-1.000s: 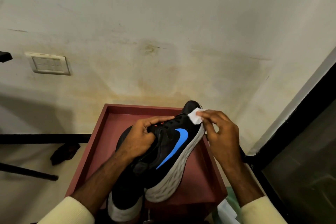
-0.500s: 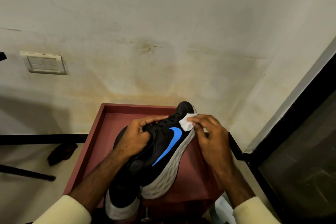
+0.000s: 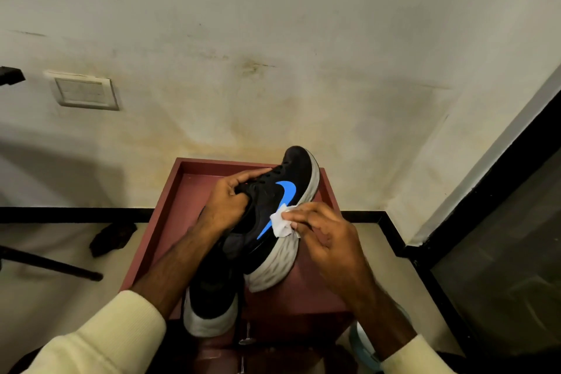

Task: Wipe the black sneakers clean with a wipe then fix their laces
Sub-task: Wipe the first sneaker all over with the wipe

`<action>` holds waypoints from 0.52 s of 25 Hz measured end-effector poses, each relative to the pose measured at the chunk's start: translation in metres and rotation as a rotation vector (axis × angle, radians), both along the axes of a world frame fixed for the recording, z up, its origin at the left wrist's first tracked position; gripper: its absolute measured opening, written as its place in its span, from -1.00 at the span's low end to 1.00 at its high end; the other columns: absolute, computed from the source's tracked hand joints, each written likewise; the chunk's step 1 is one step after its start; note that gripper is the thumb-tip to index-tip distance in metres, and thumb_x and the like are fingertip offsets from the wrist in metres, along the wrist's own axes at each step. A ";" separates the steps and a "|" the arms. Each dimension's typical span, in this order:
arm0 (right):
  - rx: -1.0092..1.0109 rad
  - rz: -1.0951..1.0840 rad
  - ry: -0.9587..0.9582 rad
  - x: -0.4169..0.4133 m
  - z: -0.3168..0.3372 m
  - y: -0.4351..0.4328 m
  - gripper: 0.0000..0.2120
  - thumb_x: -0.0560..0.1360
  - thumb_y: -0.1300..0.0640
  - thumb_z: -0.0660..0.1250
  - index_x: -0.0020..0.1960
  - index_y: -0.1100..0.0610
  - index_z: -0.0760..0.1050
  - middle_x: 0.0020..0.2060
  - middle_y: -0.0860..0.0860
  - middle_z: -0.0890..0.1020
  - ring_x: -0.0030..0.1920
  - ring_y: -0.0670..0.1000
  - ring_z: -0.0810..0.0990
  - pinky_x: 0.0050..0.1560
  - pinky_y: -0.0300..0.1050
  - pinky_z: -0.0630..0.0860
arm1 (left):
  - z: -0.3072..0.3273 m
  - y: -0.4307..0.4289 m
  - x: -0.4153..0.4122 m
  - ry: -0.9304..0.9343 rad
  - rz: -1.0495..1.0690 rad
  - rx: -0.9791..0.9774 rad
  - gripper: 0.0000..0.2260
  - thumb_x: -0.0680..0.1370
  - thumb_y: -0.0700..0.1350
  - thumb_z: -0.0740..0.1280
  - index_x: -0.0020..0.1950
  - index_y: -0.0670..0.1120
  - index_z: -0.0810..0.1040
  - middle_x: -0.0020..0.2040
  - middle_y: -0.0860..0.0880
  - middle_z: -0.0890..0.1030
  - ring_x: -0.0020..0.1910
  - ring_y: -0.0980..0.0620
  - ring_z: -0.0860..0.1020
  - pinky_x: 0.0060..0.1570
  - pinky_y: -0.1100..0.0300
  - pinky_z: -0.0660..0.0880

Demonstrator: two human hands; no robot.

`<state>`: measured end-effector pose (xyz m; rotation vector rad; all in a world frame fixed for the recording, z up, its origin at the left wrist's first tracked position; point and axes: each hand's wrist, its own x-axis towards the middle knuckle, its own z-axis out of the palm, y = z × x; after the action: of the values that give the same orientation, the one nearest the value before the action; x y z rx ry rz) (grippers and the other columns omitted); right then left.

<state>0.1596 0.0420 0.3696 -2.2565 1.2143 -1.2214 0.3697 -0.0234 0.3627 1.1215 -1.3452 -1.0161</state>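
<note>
A black sneaker (image 3: 267, 200) with a blue side logo and a white sole is lifted and tilted above a dark red tray table (image 3: 303, 291), toe pointing at the wall. My left hand (image 3: 226, 200) grips it at the laces and collar. My right hand (image 3: 321, 234) pinches a small white wipe (image 3: 280, 223) against the shoe's side, at the lower end of the blue logo just above the sole. A second black sneaker (image 3: 212, 307) with a white sole lies on the tray under the first, partly hidden by my left forearm.
The tray table stands against a stained wall with a switch plate (image 3: 83, 91). A dark rag (image 3: 110, 237) and a black rod (image 3: 51, 264) lie on the floor at left. A black-framed glass panel (image 3: 498, 252) runs along the right. A pale blue-white object (image 3: 362, 340) sits below my right wrist.
My right hand has slid the wipe from the shoe's toe area back along its side to the lower end of the blue logo. The left hand keeps its grip.
</note>
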 end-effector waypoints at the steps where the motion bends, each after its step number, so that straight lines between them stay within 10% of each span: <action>1: -0.018 0.016 0.005 0.001 0.003 -0.006 -0.77 0.59 0.36 0.43 0.15 0.13 0.74 0.13 -0.09 0.72 0.21 -0.14 0.67 0.30 -0.18 0.57 | 0.006 -0.001 0.000 0.009 0.007 0.004 -0.37 0.44 -0.64 0.09 0.25 -0.07 0.61 -0.10 0.27 0.74 -0.04 0.33 0.68 -0.01 0.43 0.56; 6: -0.077 -0.218 -0.069 -0.007 0.013 -0.029 -0.79 0.61 0.33 0.41 0.17 0.14 0.73 0.12 -0.03 0.71 0.18 -0.10 0.68 0.27 -0.04 0.61 | 0.016 0.003 -0.010 -0.006 -0.001 0.006 -0.36 0.45 -0.63 0.08 0.26 -0.05 0.59 -0.13 0.28 0.73 -0.06 0.34 0.68 -0.04 0.44 0.56; 13: -0.028 0.114 0.043 0.009 -0.008 0.029 -0.81 0.60 0.34 0.43 0.14 0.15 0.74 0.11 -0.01 0.73 0.20 -0.03 0.69 0.27 -0.03 0.60 | 0.011 0.021 0.008 -0.024 0.067 0.052 -0.41 0.51 -0.59 0.12 0.29 -0.01 0.55 -0.19 0.32 0.72 -0.14 0.36 0.68 -0.15 0.48 0.54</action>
<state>0.1686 0.0714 0.3619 -2.3490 1.0730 -1.1598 0.3780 -0.0022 0.3738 1.2132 -1.2981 -0.9958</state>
